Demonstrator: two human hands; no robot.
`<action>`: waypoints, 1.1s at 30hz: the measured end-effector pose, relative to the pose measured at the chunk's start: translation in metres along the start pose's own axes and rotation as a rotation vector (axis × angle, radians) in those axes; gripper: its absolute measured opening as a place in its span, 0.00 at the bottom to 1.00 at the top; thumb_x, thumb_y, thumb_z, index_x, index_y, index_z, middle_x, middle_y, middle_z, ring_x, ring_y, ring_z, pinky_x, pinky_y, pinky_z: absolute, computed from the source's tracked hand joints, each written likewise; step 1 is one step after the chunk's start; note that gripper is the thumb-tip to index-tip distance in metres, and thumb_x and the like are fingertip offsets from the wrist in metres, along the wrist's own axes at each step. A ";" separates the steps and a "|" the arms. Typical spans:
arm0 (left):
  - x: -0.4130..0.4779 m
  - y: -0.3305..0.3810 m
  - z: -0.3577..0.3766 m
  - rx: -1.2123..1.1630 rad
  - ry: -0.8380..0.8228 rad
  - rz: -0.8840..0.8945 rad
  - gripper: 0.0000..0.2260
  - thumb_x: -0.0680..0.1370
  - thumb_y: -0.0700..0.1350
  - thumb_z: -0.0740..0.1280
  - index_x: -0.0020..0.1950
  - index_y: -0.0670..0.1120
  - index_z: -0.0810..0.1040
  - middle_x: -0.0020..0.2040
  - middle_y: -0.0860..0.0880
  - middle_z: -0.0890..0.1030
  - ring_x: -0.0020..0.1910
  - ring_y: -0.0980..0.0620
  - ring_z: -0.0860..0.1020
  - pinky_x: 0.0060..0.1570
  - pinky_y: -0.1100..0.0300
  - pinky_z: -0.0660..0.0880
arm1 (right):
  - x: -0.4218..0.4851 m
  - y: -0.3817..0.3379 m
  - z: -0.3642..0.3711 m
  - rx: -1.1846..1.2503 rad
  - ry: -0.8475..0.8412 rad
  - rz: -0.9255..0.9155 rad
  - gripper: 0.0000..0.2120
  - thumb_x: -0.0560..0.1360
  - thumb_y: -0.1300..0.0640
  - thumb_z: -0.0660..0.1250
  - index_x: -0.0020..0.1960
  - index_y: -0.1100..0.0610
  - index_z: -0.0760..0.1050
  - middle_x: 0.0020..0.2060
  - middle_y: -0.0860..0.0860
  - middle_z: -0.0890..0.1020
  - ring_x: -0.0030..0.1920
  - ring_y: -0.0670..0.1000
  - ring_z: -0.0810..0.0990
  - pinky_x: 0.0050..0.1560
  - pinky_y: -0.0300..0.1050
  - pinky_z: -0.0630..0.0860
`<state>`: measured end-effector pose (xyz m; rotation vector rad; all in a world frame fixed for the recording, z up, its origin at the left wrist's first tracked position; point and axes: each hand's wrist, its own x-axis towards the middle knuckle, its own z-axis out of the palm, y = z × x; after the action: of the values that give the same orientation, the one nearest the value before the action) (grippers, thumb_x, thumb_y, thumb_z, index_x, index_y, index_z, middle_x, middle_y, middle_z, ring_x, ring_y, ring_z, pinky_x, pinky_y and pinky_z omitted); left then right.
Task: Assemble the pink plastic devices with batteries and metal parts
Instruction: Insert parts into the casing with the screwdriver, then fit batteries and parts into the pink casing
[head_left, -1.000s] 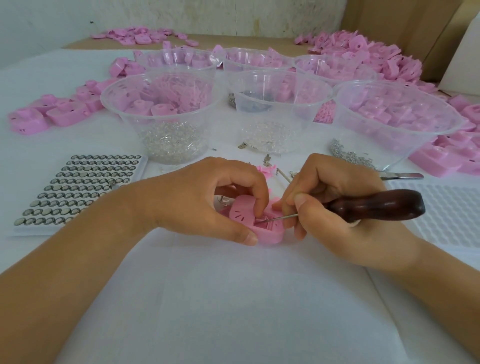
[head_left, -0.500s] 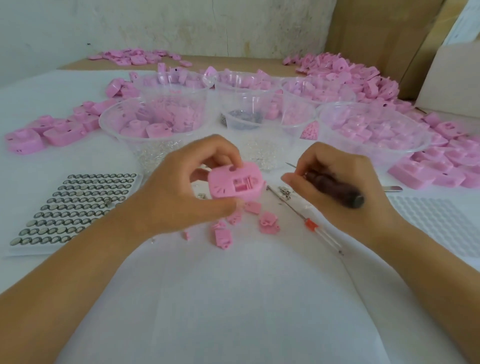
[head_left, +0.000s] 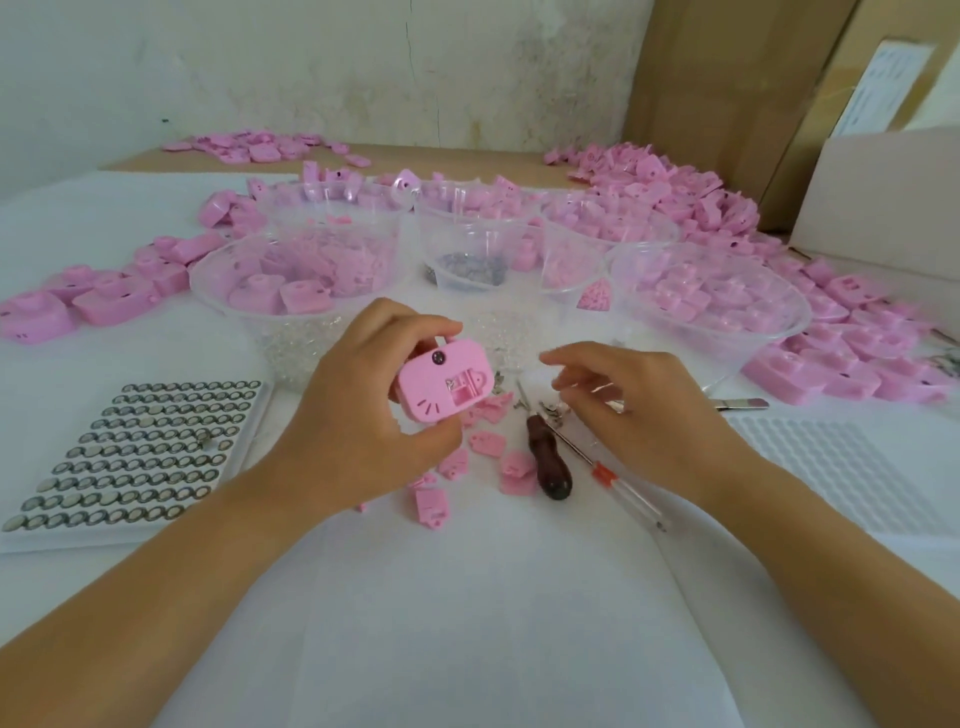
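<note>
My left hand grips a pink plastic device above the table, its open compartment facing me with a small metal piece inside. To its right my right hand hovers empty, blurred, with relaxed fingers over small metal parts. A dark wooden-handled awl lies on the white table between my hands. Small pink covers lie scattered below the device. At the left sits a tray of button batteries.
Several clear plastic bowls with pink parts and small metal bits stand behind my hands. Heaps of pink housings lie left and right. A red-handled screwdriver, tweezers and a white dimpled tray lie at the right.
My left hand lifted the device off the table and turned it toward me. My right hand laid the awl down and now hovers empty over the metal parts.
</note>
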<state>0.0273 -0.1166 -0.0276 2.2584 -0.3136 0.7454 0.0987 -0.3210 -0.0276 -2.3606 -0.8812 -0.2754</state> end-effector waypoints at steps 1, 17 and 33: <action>0.000 0.000 0.000 -0.007 0.005 0.001 0.24 0.62 0.43 0.71 0.57 0.48 0.75 0.49 0.58 0.71 0.49 0.60 0.72 0.40 0.61 0.75 | 0.001 0.001 0.000 -0.029 0.023 0.027 0.10 0.74 0.60 0.66 0.54 0.51 0.79 0.42 0.43 0.80 0.42 0.42 0.78 0.50 0.40 0.76; -0.006 0.014 0.016 -0.235 0.018 -0.238 0.22 0.60 0.48 0.72 0.47 0.56 0.65 0.42 0.54 0.75 0.37 0.61 0.77 0.25 0.68 0.71 | 0.005 0.001 0.002 0.014 0.019 0.134 0.11 0.71 0.58 0.72 0.33 0.46 0.76 0.34 0.42 0.77 0.35 0.41 0.75 0.38 0.28 0.68; -0.009 0.018 0.021 -0.133 -0.019 -0.164 0.23 0.66 0.47 0.76 0.56 0.55 0.68 0.52 0.59 0.71 0.52 0.67 0.68 0.44 0.79 0.64 | 0.005 -0.003 0.008 0.009 0.041 0.137 0.02 0.72 0.54 0.69 0.43 0.48 0.80 0.38 0.41 0.74 0.36 0.40 0.73 0.37 0.25 0.66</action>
<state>0.0213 -0.1436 -0.0347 2.1364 -0.1786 0.6005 0.1004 -0.3118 -0.0305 -2.3854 -0.6963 -0.2630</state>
